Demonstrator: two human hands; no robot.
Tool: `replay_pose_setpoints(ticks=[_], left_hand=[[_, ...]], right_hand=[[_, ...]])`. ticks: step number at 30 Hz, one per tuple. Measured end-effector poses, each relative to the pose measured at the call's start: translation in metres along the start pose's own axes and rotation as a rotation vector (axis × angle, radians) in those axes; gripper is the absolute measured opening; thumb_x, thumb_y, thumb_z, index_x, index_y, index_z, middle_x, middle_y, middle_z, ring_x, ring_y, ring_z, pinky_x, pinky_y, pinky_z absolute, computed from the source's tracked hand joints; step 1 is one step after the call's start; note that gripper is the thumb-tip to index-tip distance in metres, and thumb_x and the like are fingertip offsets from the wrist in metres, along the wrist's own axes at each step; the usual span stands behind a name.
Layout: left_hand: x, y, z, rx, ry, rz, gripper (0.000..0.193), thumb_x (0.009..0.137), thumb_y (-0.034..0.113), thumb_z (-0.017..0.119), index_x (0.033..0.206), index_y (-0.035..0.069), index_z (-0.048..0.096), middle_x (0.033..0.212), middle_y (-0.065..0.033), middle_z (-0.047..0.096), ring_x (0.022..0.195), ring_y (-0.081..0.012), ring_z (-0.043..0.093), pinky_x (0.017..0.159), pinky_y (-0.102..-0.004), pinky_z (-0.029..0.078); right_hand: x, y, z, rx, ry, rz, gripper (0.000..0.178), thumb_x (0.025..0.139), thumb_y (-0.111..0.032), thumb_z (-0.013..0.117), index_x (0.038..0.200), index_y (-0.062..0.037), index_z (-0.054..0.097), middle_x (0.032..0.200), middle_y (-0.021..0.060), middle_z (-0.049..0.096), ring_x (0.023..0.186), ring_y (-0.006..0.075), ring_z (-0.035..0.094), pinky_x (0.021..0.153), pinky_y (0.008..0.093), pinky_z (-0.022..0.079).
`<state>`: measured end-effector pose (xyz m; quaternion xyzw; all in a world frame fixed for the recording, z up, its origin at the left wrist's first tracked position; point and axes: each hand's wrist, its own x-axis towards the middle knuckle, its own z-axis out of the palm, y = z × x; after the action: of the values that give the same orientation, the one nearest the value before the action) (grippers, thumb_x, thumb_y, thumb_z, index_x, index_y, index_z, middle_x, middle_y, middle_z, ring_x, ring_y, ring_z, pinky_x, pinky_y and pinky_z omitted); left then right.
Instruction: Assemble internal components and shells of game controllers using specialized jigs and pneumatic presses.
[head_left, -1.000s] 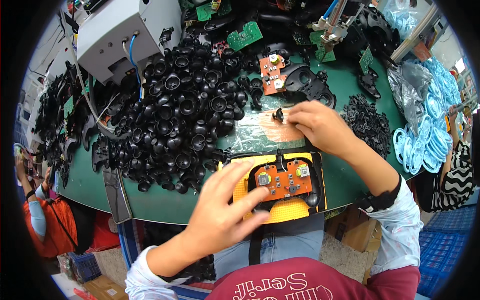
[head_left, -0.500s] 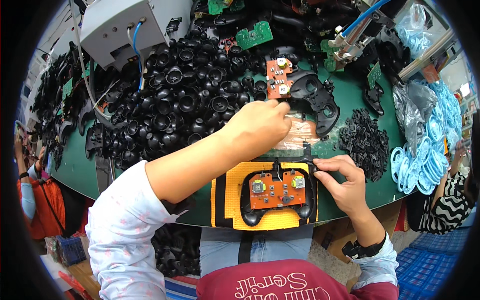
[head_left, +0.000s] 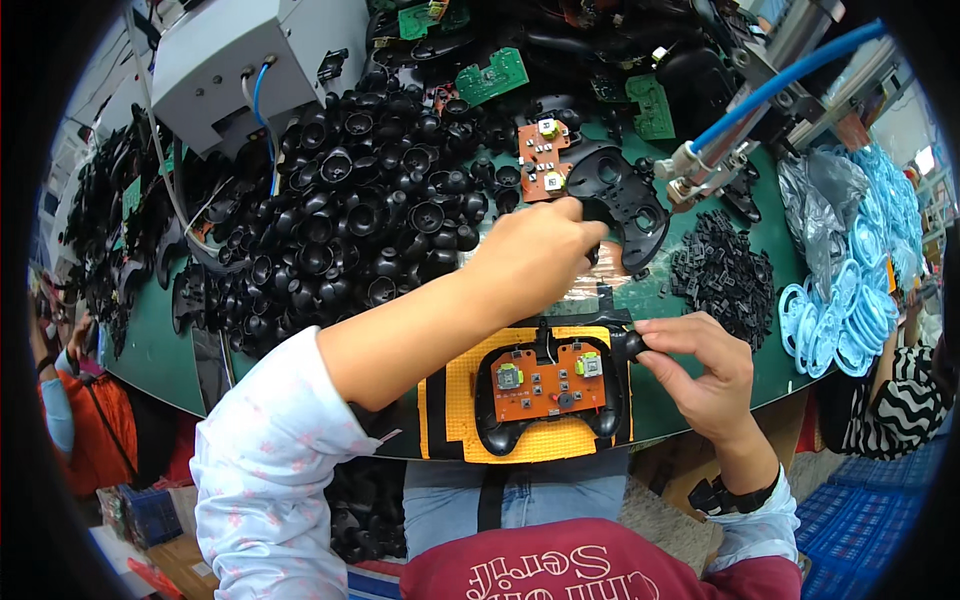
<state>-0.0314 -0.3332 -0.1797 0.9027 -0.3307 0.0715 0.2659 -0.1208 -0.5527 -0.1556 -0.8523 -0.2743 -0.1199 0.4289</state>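
My left hand (head_left: 540, 252) is closed above the plastic-covered patch of the bench. A dark bit shows under its fingertips, too hidden to make out. Pinched between the thumb and fingers of my right hand (head_left: 700, 365) is a small black joystick cap (head_left: 630, 345), beside the pad's right upper corner. On the yellow pad (head_left: 455, 385) lies an open black game controller shell (head_left: 500, 436) with an orange circuit board (head_left: 540, 400) in it. Beyond my left hand lie another orange board (head_left: 541, 160) and a black controller shell (head_left: 630, 205).
A heap of black joystick caps (head_left: 350, 190) covers the bench's left middle. Small black parts (head_left: 720, 265) are piled to the right, near light-blue rings (head_left: 845, 320). A grey machine box (head_left: 225, 75) stands far left; a metal fixture with a blue hose (head_left: 780, 85) overhangs far right.
My left hand has moved slightly right and nearer, away from the loose orange board. The joystick cap in my right hand now shows more plainly. The whole view has shifted a little.
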Motion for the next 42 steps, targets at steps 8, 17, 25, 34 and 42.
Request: replay_pose_setpoints(ticks=[8, 17, 25, 34, 42], left_hand=[[0.0, -0.003, 0.01, 0.106, -0.06, 0.105, 0.016, 0.077, 0.009, 0.065, 0.089, -0.001, 0.066, 0.096, -0.0133, 0.061, 0.088, -0.0323, 0.064, 0.074, -0.0412, 0.054], [-0.058, 0.028, -0.058, -0.262, 0.172, -0.175, 0.02, 0.085, 0.0, 0.065, 0.105, 0.0, 0.069, 0.091, -0.01, 0.058, 0.072, -0.0206, 0.062, 0.068, -0.0297, 0.052], [-0.11, 0.031, -0.081, -1.093, 0.054, -0.639, 0.026, 0.089, 0.0, 0.066, 0.114, -0.007, 0.062, 0.106, -0.0108, 0.063, 0.089, -0.0175, 0.069, 0.077, -0.027, 0.058], [-0.128, 0.042, -0.046, -0.687, 0.25, -0.414, 0.027, 0.074, 0.003, 0.08, 0.1, 0.004, 0.073, 0.1, -0.0047, 0.064, 0.081, -0.0093, 0.06, 0.071, -0.0232, 0.049], [-0.125, 0.043, -0.024, -0.437, 0.3, -0.237, 0.029, 0.068, 0.01, 0.084, 0.095, 0.007, 0.074, 0.089, -0.0047, 0.068, 0.083, -0.0195, 0.061, 0.074, -0.0307, 0.048]], right_hand=[[-0.001, -0.008, 0.004, 0.037, -0.025, -0.049, 0.023, 0.07, 0.003, 0.078, 0.091, -0.0019, 0.07, 0.096, 0.0112, 0.073, 0.083, 0.0247, 0.07, 0.073, 0.0329, 0.052], [0.009, -0.01, 0.022, 0.057, -0.115, -0.186, 0.021, 0.07, 0.001, 0.079, 0.088, -0.0016, 0.069, 0.095, 0.0116, 0.072, 0.079, 0.0244, 0.068, 0.07, 0.0327, 0.053], [0.015, -0.011, 0.015, 0.064, -0.234, -0.137, 0.02, 0.071, 0.003, 0.075, 0.09, -0.0029, 0.07, 0.094, 0.0093, 0.072, 0.079, 0.0246, 0.067, 0.07, 0.0324, 0.053], [0.019, -0.018, 0.012, -0.018, -0.274, -0.085, 0.019, 0.07, 0.002, 0.076, 0.087, -0.0041, 0.069, 0.092, 0.0079, 0.071, 0.08, 0.0236, 0.067, 0.072, 0.0326, 0.052], [0.019, -0.02, 0.014, -0.025, -0.264, -0.089, 0.019, 0.07, 0.002, 0.076, 0.087, -0.0043, 0.069, 0.09, 0.0079, 0.071, 0.081, 0.0236, 0.068, 0.072, 0.0331, 0.052]])
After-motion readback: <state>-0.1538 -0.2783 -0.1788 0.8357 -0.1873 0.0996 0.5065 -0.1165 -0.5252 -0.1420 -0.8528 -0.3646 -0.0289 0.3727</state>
